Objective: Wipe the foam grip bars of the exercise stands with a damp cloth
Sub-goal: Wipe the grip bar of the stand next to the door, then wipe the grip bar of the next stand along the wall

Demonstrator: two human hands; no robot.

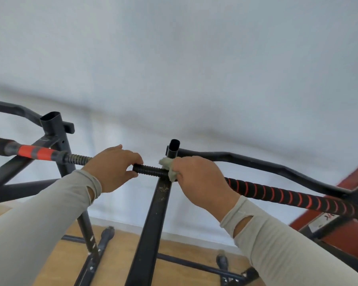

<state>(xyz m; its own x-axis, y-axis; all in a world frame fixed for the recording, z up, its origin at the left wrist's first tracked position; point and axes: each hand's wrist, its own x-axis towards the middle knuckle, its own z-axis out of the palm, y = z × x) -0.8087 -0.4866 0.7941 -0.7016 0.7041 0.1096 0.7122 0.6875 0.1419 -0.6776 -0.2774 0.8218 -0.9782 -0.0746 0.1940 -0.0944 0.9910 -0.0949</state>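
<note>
No legible text; white label (324,220) on right stand blurred.

Two arms in long, close-fitting pale grey sleeves (39,219); each cuff has a thumb-hole slit near the wrist, leaving both hands bare.

Two hands (114,168), one cloth (170,169), perhaps two stands (151,219).

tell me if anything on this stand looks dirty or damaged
Yes: light gritty specks sit on the black upright post just under the ribbed bar, below the cloth the right hand holds. The left hand grips the bar. No visible breakage.
</note>
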